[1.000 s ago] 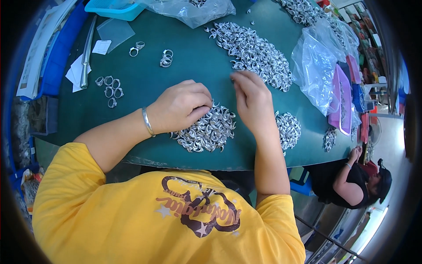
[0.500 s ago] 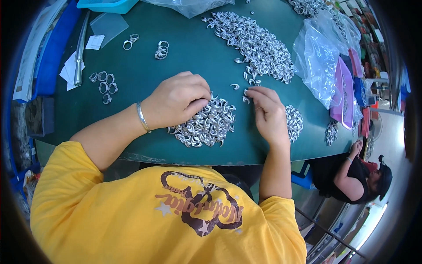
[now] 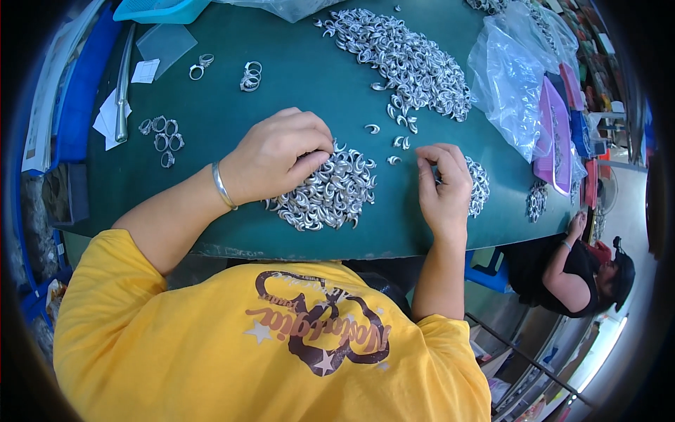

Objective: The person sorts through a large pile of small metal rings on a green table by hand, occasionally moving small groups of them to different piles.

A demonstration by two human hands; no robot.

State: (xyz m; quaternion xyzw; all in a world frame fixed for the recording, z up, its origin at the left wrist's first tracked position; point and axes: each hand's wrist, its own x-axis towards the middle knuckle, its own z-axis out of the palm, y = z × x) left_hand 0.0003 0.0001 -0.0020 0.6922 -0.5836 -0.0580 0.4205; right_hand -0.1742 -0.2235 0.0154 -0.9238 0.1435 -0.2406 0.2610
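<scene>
My left hand (image 3: 278,158) rests at the upper left edge of a middle heap of small silver crescent-shaped pieces (image 3: 334,193). Its fingers are curled and its thumb is pressed in close; whatever they pinch is hidden. To the right, my right hand (image 3: 448,190) is closed, thumb bent toward the curled fingertips, and I cannot make out anything in it. Between the hands lie a few loose crescents (image 3: 394,160). Partly behind my right hand is a smaller heap of crescents (image 3: 479,186). The largest crescent heap (image 3: 411,67) spreads farther back.
Silver rings (image 3: 166,126) lie at the left of the green table (image 3: 232,141), near a tapered metal rod (image 3: 122,91) and paper slips. A turquoise basket (image 3: 165,10) stands at the back. Clear plastic bags (image 3: 506,84) and a purple tray (image 3: 552,141) are at right. Another person (image 3: 573,274) sits beyond.
My right hand has drawn back to the right from the loose crescents, now closed beside the smaller heap. My left hand stays by the middle heap. The view has shifted slightly.
</scene>
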